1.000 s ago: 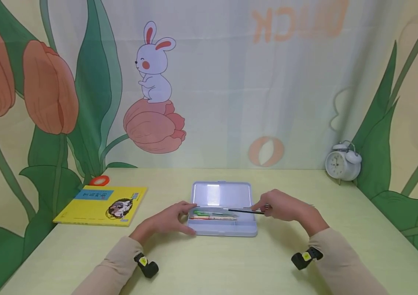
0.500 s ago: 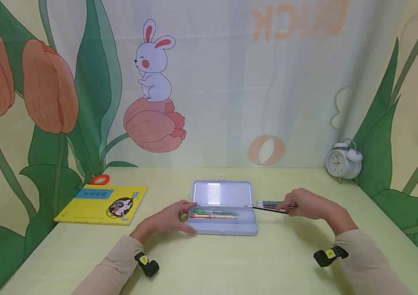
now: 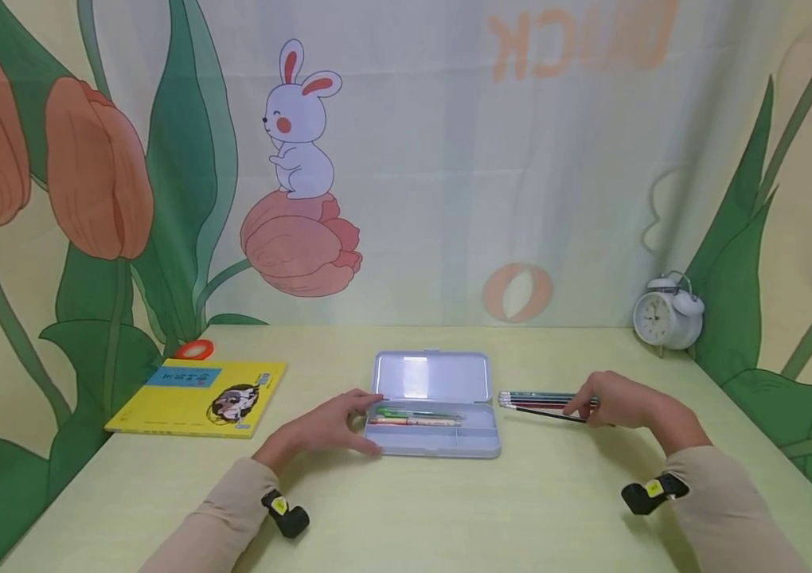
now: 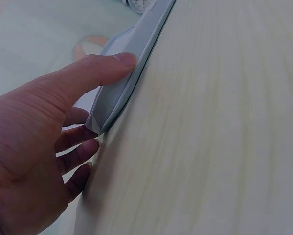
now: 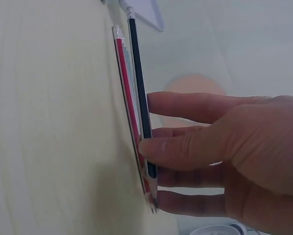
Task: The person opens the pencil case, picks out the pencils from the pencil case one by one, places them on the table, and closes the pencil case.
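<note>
An open lilac pencil case (image 3: 406, 443) lies on the table, its lid tipped back. My left hand (image 3: 327, 426) holds its left end, thumb (image 4: 107, 68) against the front wall and the other fingers round the end. A green pen (image 3: 395, 412) and a white-and-red pen (image 3: 413, 422) lie in the case's rear compartment. To the right of the case, my right hand (image 3: 624, 399) pinches a black pencil (image 5: 139, 68) between thumb and fingers. Close alongside it are several pencils (image 3: 531, 395), including a red one (image 5: 123, 61), their silvery ends toward the case.
A yellow book (image 3: 184, 410) lies on the left of the table, with a red ring-shaped roll (image 3: 208, 348) behind it. At the back right stands a white alarm clock (image 3: 664, 320). A printed curtain (image 3: 413, 199) hangs behind the table.
My right hand has moved right with the black pencil, from over the case to beside the other pencils, which are now uncovered right of the case. My left hand stays in place.
</note>
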{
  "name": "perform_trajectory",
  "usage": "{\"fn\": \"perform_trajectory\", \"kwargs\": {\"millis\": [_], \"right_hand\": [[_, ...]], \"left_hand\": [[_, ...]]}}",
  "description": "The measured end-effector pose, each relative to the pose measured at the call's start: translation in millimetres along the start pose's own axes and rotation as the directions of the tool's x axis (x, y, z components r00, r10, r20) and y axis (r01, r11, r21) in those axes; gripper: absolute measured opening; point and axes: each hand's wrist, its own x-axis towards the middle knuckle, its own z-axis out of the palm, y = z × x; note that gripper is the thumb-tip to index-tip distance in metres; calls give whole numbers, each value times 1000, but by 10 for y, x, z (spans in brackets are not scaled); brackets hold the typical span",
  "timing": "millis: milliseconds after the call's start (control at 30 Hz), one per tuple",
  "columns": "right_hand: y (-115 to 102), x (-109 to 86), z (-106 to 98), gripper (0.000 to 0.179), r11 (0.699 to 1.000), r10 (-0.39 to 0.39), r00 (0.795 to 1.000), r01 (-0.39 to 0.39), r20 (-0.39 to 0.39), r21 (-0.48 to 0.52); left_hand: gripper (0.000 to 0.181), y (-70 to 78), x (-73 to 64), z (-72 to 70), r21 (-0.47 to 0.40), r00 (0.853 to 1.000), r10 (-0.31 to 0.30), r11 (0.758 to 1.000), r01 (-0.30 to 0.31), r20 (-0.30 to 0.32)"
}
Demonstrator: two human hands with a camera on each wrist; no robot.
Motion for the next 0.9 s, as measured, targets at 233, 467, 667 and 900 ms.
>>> {"fn": "perform_trajectory", "kwargs": {"millis": [233,467,667,900], "right_hand": [[45,8,45,33,999,30,1000,-30,10,19],[76,27,67,34,1000,17,1000,-17,-6,-18],[80,54,95,34,999,-10,1000,8,-29,-50],[49,95,121,29,998,-32,998,29,-60,-60]], "left_hand": [[93,2,1,7,-6,1000,-1,1000,1,5],[94,4,5,1,-8,1000,4,1000,-4,5],[93,-6,9,-5,0,1000,16,1000,-16,7],[93,0,5,-5,5,1000,15,1000,-15,9]]}}
